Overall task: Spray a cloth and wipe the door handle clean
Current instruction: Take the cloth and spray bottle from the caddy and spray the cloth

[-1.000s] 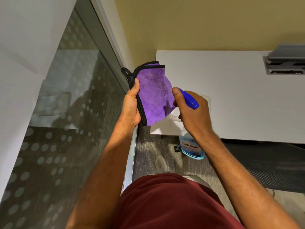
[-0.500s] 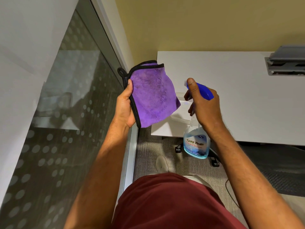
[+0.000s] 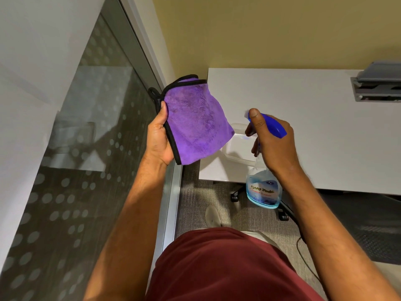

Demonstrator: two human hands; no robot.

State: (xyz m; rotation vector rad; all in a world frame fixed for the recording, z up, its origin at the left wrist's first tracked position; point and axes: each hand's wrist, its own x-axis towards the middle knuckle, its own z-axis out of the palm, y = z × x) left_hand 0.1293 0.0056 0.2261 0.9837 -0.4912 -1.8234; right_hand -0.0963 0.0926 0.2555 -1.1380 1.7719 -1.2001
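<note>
A folded purple cloth (image 3: 196, 122) with black edging is held up by the left hand (image 3: 159, 137), pinched along its left edge between the thumb, which lies on the near face, and fingers hidden behind the fabric. The cloth hangs in the air left of a white desk (image 3: 303, 118), its lower right corner overlapping the desk's near left corner in view. A spray bottle (image 3: 263, 187) is gripped at the neck by the right hand (image 3: 275, 146), the thumb laid along the blue trigger head (image 3: 274, 127) and the fingers curled beneath it. The bottle hangs upright, just right of the cloth and not touching it; pale blue liquid and a printed label are seen in its clear body. A frosted-dot glass panel (image 3: 86, 148) in a metal frame is noted at left. A grey device (image 3: 378, 83) sits at the desk's far right edge. Grey carpet (image 3: 199, 192) and chair castors (image 3: 235, 197) are visible below the desk.
</note>
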